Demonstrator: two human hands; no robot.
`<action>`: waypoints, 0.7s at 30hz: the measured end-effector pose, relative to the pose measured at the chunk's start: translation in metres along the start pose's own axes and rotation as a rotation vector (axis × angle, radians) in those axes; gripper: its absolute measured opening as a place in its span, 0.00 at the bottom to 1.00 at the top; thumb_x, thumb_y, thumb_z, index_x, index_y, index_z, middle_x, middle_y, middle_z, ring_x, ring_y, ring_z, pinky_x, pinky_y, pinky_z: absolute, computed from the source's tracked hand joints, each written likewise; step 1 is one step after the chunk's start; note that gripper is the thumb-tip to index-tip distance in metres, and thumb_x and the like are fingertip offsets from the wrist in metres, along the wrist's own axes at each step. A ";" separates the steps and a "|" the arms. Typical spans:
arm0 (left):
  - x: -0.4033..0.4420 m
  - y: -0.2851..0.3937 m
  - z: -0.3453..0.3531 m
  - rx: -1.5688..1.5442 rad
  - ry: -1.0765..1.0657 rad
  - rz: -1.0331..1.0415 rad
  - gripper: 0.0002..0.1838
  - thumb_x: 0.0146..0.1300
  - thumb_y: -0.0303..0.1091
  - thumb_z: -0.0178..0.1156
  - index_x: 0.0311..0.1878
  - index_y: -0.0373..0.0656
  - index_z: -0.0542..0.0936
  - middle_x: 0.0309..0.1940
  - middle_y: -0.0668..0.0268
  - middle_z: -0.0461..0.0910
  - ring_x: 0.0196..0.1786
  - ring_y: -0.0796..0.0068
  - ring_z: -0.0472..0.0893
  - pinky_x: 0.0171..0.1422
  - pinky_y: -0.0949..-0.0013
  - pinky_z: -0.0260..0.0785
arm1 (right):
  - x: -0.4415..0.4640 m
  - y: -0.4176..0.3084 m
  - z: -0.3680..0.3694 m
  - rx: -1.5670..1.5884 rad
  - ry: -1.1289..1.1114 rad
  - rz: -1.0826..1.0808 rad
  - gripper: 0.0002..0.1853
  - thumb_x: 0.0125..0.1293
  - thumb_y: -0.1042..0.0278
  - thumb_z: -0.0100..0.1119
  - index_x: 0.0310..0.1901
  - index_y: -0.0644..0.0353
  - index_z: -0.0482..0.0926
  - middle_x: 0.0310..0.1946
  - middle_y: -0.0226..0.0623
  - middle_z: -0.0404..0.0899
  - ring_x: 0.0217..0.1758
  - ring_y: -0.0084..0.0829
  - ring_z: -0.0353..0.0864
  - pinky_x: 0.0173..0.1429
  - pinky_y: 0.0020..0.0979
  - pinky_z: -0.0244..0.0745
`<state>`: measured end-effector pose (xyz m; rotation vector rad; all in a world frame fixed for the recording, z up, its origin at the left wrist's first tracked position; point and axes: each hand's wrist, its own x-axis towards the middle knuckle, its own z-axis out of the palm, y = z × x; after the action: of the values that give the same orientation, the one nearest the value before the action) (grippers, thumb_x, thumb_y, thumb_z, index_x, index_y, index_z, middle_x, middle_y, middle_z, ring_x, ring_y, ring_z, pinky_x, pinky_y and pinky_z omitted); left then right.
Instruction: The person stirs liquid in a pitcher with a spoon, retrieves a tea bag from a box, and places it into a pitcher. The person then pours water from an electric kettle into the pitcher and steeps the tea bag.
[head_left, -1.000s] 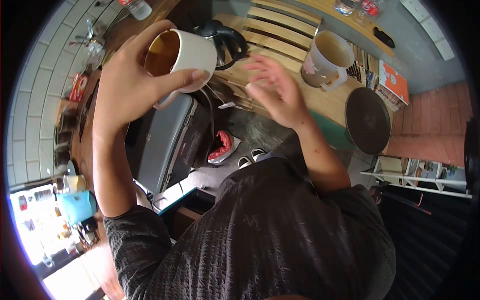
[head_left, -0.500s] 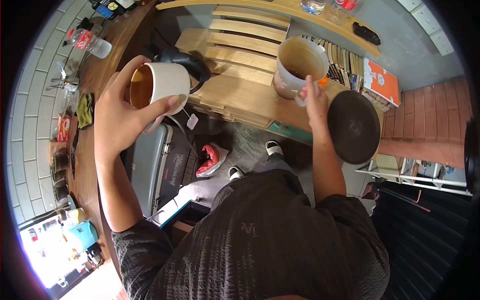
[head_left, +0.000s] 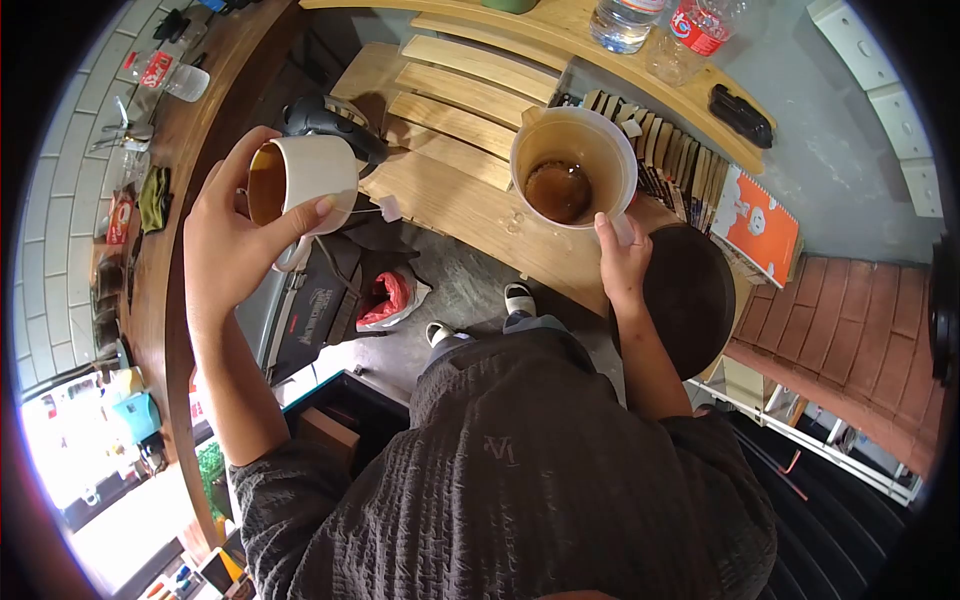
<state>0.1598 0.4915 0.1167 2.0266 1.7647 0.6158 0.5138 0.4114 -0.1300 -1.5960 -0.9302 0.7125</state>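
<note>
My left hand (head_left: 232, 232) is wrapped round a white mug (head_left: 325, 180), which is tilted with its mouth to the left and brown liquid or a stained inside showing. A tea bag tag (head_left: 390, 208) hangs by a string at the mug's right. My right hand (head_left: 624, 262) grips the handle of a translucent pitcher (head_left: 595, 130), whose open top faces me. Dark brown liquid (head_left: 560, 190) lies at its bottom. Beyond the mug is a kettle with a black handle (head_left: 345, 125).
Below the pitcher is a slatted wooden bench (head_left: 460, 190). A round black disc (head_left: 686, 300) lies beside my right hand. Books (head_left: 660, 155), an orange notebook (head_left: 755, 225) and plastic bottles (head_left: 697, 35) are at the upper right. A red-lined bag (head_left: 392, 300) sits on the floor.
My right hand, empty and open a second ago, has taken hold of the pitcher's handle, and the pitcher now tips more towards me. The mug stays in my left hand as the view shifts.
</note>
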 end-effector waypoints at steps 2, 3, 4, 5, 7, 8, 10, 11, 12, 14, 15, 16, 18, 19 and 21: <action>-0.003 0.003 0.003 0.062 0.028 -0.016 0.39 0.44 0.42 0.80 0.63 0.47 0.78 0.46 0.59 0.83 0.40 0.69 0.86 0.45 0.67 0.78 | 0.006 0.006 -0.005 -0.047 -0.009 -0.006 0.16 0.64 0.59 0.70 0.40 0.67 0.84 0.31 0.35 0.86 0.35 0.23 0.82 0.43 0.30 0.77; -0.004 0.006 0.003 0.065 0.030 -0.022 0.39 0.44 0.42 0.80 0.63 0.47 0.78 0.46 0.59 0.83 0.40 0.69 0.86 0.45 0.67 0.78 | 0.007 0.007 -0.006 -0.095 -0.009 -0.010 0.17 0.65 0.59 0.68 0.40 0.69 0.84 0.31 0.34 0.85 0.34 0.22 0.81 0.43 0.29 0.75; -0.006 0.008 0.004 0.083 0.036 -0.055 0.39 0.44 0.43 0.79 0.63 0.47 0.78 0.46 0.59 0.83 0.40 0.68 0.86 0.45 0.67 0.78 | 0.009 0.006 -0.005 -0.093 -0.016 -0.012 0.17 0.65 0.59 0.68 0.40 0.69 0.84 0.31 0.34 0.85 0.34 0.22 0.81 0.43 0.29 0.75; -0.008 0.010 0.004 0.100 0.042 -0.090 0.39 0.44 0.44 0.79 0.63 0.47 0.78 0.46 0.59 0.83 0.40 0.68 0.86 0.45 0.67 0.78 | 0.009 0.004 -0.004 -0.055 0.001 -0.019 0.17 0.66 0.58 0.67 0.39 0.68 0.84 0.29 0.32 0.84 0.33 0.21 0.79 0.42 0.29 0.74; -0.011 0.008 0.003 0.100 0.047 -0.104 0.39 0.43 0.45 0.79 0.63 0.47 0.78 0.46 0.59 0.83 0.40 0.68 0.86 0.45 0.66 0.78 | 0.010 0.004 -0.004 -0.017 0.004 -0.027 0.17 0.66 0.58 0.67 0.37 0.68 0.83 0.28 0.31 0.83 0.33 0.20 0.78 0.41 0.28 0.73; -0.013 0.007 0.003 0.100 0.048 -0.110 0.40 0.43 0.46 0.79 0.63 0.47 0.79 0.46 0.59 0.83 0.39 0.68 0.86 0.45 0.66 0.78 | 0.011 0.007 -0.006 -0.009 -0.004 -0.005 0.16 0.66 0.58 0.66 0.36 0.67 0.82 0.27 0.29 0.81 0.32 0.20 0.76 0.40 0.28 0.71; -0.017 0.003 0.002 0.119 0.064 -0.127 0.40 0.43 0.47 0.79 0.63 0.47 0.78 0.46 0.58 0.83 0.40 0.68 0.86 0.46 0.65 0.78 | 0.013 0.016 -0.008 0.000 -0.026 0.011 0.16 0.67 0.57 0.66 0.34 0.65 0.82 0.26 0.28 0.79 0.31 0.19 0.75 0.39 0.28 0.69; -0.019 0.001 0.001 0.139 0.070 -0.134 0.41 0.42 0.48 0.79 0.63 0.46 0.78 0.47 0.58 0.84 0.40 0.68 0.86 0.46 0.65 0.78 | 0.013 0.022 -0.010 0.007 -0.040 0.025 0.17 0.67 0.57 0.67 0.38 0.66 0.83 0.29 0.31 0.82 0.34 0.21 0.77 0.42 0.29 0.72; -0.021 -0.001 0.001 0.141 0.076 -0.144 0.41 0.42 0.48 0.79 0.63 0.46 0.78 0.47 0.58 0.84 0.40 0.68 0.86 0.46 0.65 0.78 | 0.012 0.023 -0.010 0.015 -0.052 0.040 0.18 0.67 0.56 0.68 0.42 0.67 0.84 0.33 0.34 0.84 0.37 0.23 0.80 0.46 0.29 0.75; -0.024 -0.005 -0.001 0.123 0.090 -0.170 0.43 0.41 0.48 0.79 0.64 0.47 0.78 0.48 0.57 0.84 0.41 0.66 0.87 0.48 0.65 0.78 | 0.012 0.023 -0.010 0.048 -0.053 0.042 0.17 0.67 0.56 0.67 0.42 0.67 0.84 0.33 0.34 0.84 0.37 0.22 0.80 0.46 0.29 0.75; -0.025 -0.007 -0.002 0.124 0.096 -0.180 0.43 0.41 0.48 0.79 0.64 0.47 0.78 0.48 0.57 0.84 0.41 0.66 0.87 0.48 0.65 0.78 | 0.012 0.022 -0.010 0.079 -0.046 0.047 0.17 0.67 0.57 0.67 0.41 0.67 0.84 0.33 0.34 0.84 0.38 0.22 0.80 0.47 0.30 0.74; -0.027 -0.009 -0.004 0.134 0.099 -0.188 0.43 0.41 0.49 0.79 0.64 0.47 0.78 0.49 0.56 0.84 0.42 0.65 0.87 0.49 0.64 0.78 | 0.013 0.023 -0.012 0.090 -0.092 0.095 0.18 0.67 0.56 0.67 0.42 0.67 0.81 0.36 0.35 0.83 0.41 0.24 0.80 0.49 0.30 0.74; -0.030 -0.015 -0.007 0.145 0.113 -0.210 0.44 0.41 0.50 0.79 0.65 0.47 0.78 0.49 0.55 0.84 0.43 0.64 0.87 0.50 0.64 0.78 | 0.011 0.019 -0.009 0.000 -0.005 0.043 0.20 0.67 0.56 0.68 0.45 0.67 0.78 0.39 0.37 0.82 0.43 0.26 0.79 0.50 0.30 0.74; -0.032 -0.020 -0.010 0.148 0.116 -0.208 0.44 0.41 0.51 0.79 0.65 0.47 0.78 0.50 0.55 0.84 0.45 0.63 0.86 0.52 0.63 0.78 | 0.009 0.014 -0.004 -0.092 0.095 -0.007 0.21 0.66 0.56 0.69 0.47 0.66 0.75 0.42 0.39 0.80 0.45 0.27 0.78 0.51 0.30 0.73; -0.038 -0.029 -0.016 0.154 0.134 -0.218 0.44 0.42 0.52 0.79 0.65 0.47 0.78 0.50 0.55 0.84 0.47 0.62 0.86 0.54 0.62 0.77 | 0.002 0.005 0.005 -0.090 0.244 -0.115 0.23 0.64 0.62 0.71 0.50 0.64 0.68 0.45 0.42 0.76 0.49 0.34 0.75 0.55 0.35 0.71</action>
<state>0.1225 0.4576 0.1111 1.8901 2.1365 0.5735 0.5115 0.4150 -0.1362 -1.6515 -0.8753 0.3902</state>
